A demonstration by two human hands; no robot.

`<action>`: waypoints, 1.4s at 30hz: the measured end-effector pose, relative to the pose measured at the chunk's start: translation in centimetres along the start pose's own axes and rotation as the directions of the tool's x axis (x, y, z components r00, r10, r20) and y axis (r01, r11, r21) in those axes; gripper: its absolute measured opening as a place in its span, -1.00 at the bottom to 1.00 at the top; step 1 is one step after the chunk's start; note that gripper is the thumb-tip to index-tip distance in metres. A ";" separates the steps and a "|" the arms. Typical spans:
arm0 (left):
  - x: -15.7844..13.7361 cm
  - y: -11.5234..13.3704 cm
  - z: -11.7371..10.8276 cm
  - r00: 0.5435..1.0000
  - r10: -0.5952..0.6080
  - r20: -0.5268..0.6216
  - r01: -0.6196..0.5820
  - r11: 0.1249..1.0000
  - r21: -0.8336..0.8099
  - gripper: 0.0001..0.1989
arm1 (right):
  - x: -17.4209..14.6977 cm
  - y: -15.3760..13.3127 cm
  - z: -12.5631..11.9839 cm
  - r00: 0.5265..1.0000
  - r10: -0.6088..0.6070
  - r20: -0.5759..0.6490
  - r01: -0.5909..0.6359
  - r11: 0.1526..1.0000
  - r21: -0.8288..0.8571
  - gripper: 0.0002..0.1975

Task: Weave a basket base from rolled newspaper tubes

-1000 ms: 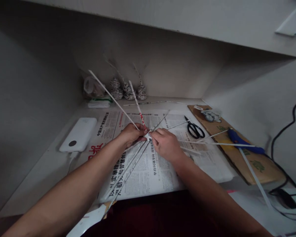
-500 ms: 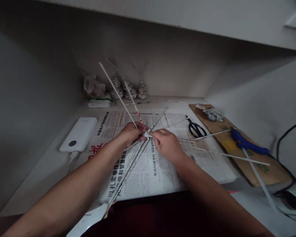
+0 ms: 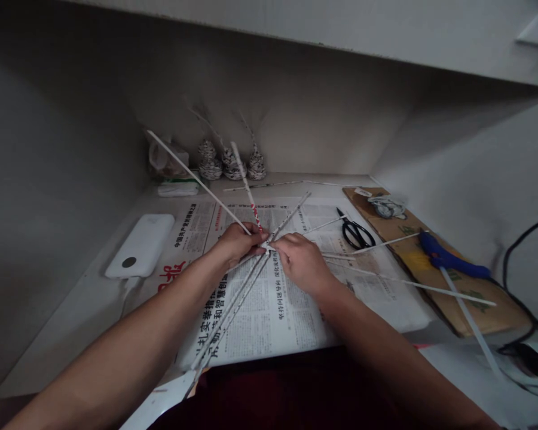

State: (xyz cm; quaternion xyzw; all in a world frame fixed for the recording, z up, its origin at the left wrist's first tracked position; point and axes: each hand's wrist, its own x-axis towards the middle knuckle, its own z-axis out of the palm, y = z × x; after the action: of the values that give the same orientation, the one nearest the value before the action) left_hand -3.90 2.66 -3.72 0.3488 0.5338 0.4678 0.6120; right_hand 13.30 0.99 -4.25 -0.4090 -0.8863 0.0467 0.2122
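Several thin rolled-newspaper sticks cross at a small woven centre above the newspaper sheet. My left hand pinches this crossing from the left, thumb and fingers closed on the sticks. From the right, my right hand grips the same crossing, its index finger and thumb pressed at the centre. A plain white stick slants up and left out of the left hand. Beside it rises a stick with a red patterned part. Other sticks spread toward my body and to the right, partly under the right hand.
Newspaper covers the table. A white power bank with a cable lies left. Black scissors, a cardboard piece and a blue glue gun are right. Several woven gourd shapes stand at the back, beside a plastic bag.
The plain white stick has swung left and lower, and the red-patterned stick stands more upright. The sticks toward my body have spread slightly apart. Both hands keep their hold at the crossing.
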 end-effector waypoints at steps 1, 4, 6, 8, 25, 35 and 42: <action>0.1 -0.1 0.0 1.000 0.003 -0.009 -0.003 1.000 -0.004 -0.84 | 0.0 -0.1 0.0 1.000 0.011 0.000 -0.011 1.000 0.002 -0.73; 0.4 -0.5 -0.1 0.999 0.004 -0.033 -0.005 1.000 -0.025 -0.80 | -0.1 -0.2 -0.1 0.999 0.051 -0.009 -0.051 0.999 0.004 -0.72; 0.6 -0.7 -0.1 0.999 0.007 -0.041 -0.008 0.999 -0.033 -0.80 | -0.2 -0.3 -0.1 0.997 0.074 -0.021 -0.074 0.997 0.001 -0.72; 0.6 -0.8 -0.1 0.999 0.007 -0.046 -0.009 1.000 -0.030 -0.81 | -0.2 -0.3 -0.1 0.996 0.086 -0.029 -0.086 0.996 -0.003 -0.72; 0.5 -0.7 0.4 0.997 0.029 -0.073 -0.033 0.998 -0.052 -0.67 | -0.2 0.5 0.4 0.993 0.057 -0.106 -0.046 0.994 0.102 -0.76; 0.5 -0.5 0.2 0.999 0.045 0.013 -0.044 0.997 -0.063 -0.70 | -0.1 1.3 0.9 0.974 0.152 -0.169 -0.145 0.988 0.053 -0.79; 0.6 -0.7 0.4 1.000 0.027 -0.016 -0.028 0.997 -0.077 -0.83 | 0.1 1.5 0.9 0.962 0.214 -0.167 -0.196 0.974 0.117 -0.87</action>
State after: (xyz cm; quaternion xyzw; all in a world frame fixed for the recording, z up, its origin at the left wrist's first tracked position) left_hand -3.36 3.03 -4.51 0.3290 0.5149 0.4991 0.6145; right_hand 13.90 2.15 -5.44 -0.4900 -0.8131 0.0758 0.3050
